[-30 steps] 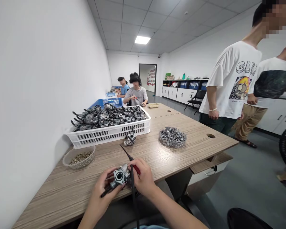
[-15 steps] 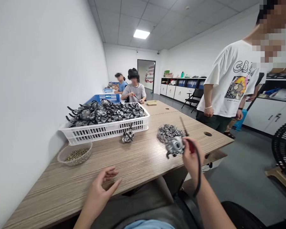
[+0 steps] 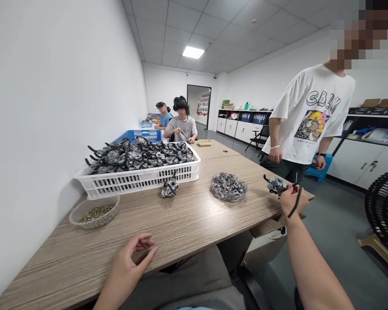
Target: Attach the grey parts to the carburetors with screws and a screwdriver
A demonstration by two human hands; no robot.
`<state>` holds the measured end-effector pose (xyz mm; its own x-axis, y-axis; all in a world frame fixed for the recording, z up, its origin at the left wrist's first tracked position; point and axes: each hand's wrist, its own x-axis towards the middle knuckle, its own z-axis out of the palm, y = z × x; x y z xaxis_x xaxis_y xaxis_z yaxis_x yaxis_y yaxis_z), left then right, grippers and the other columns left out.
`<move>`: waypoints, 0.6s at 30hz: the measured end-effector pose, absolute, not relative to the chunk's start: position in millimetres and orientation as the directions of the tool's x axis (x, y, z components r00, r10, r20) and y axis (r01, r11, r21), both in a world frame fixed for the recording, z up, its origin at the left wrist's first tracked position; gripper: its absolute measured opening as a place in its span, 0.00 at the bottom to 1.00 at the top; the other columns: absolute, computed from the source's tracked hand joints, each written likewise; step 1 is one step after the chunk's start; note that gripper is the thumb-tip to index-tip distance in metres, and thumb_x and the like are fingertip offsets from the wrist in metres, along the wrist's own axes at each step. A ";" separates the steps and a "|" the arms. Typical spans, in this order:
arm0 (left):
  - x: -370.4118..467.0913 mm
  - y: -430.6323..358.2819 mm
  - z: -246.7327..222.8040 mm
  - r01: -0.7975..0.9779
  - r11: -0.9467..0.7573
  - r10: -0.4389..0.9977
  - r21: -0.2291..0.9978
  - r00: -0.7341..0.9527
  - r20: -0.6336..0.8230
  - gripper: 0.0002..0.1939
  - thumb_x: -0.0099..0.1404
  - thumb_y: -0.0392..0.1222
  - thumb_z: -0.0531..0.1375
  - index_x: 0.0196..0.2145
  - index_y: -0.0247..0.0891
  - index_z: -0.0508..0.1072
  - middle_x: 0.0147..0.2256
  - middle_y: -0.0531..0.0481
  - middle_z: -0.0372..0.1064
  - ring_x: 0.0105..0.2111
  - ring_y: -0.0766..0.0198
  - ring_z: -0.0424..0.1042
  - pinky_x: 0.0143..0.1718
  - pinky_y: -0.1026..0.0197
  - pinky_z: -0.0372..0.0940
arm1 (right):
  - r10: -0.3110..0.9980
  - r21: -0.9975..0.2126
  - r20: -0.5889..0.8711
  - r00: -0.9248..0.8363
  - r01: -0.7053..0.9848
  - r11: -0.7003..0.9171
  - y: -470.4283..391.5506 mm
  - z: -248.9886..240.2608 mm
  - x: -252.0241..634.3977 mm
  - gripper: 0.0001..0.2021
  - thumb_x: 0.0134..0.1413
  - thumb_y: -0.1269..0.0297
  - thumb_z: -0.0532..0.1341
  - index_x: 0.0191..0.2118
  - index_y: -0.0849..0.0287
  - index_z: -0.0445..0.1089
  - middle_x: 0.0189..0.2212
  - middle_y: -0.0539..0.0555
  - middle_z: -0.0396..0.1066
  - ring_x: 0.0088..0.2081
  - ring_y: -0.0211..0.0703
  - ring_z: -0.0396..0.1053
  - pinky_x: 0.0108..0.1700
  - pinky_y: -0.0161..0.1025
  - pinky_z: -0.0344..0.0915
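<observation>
My right hand (image 3: 292, 200) is stretched out over the table's right end, closed around a metal part (image 3: 276, 185) with a black hose and a red-handled screwdriver (image 3: 295, 187). Near the front edge, my left hand (image 3: 131, 260) holds nothing, its fingers apart and curved. A similar metal part (image 3: 170, 187) rests by the white basket (image 3: 142, 177), which is heaped with such parts. Between my hands, farther back, stands a clear bowl of small metal pieces (image 3: 229, 187). At the left, a plastic bowl (image 3: 76, 217) contains small brass-coloured screws (image 3: 97, 212).
A person in a white T-shirt (image 3: 313, 116) stands beyond the table's right end. Two people sit farther back, one gripping a screwdriver. Behind the basket is a blue crate (image 3: 148, 135). A black fan (image 3: 384, 211) stands at the far right, and a wall borders the table's left side.
My right hand has moved right, away from the bowl of metal pieces, carrying the metal part and screwdriver. My left hand remains open. The standing person's arms and body have shifted slightly.
</observation>
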<state>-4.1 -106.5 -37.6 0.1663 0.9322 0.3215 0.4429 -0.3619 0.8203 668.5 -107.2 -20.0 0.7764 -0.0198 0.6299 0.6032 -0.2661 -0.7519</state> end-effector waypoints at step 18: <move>-11.3 -104.3 -46.1 0.498 -0.309 0.951 0.810 0.174 0.256 0.29 0.67 0.66 0.69 0.54 0.42 0.79 0.46 0.42 0.86 0.48 0.47 0.87 0.50 0.53 0.84 | 0.051 -0.809 0.448 0.893 0.429 -0.402 -71.4 -47.1 776.1 0.21 0.74 0.55 0.68 0.65 0.58 0.73 0.62 0.61 0.75 0.57 0.55 0.78 0.57 0.57 0.79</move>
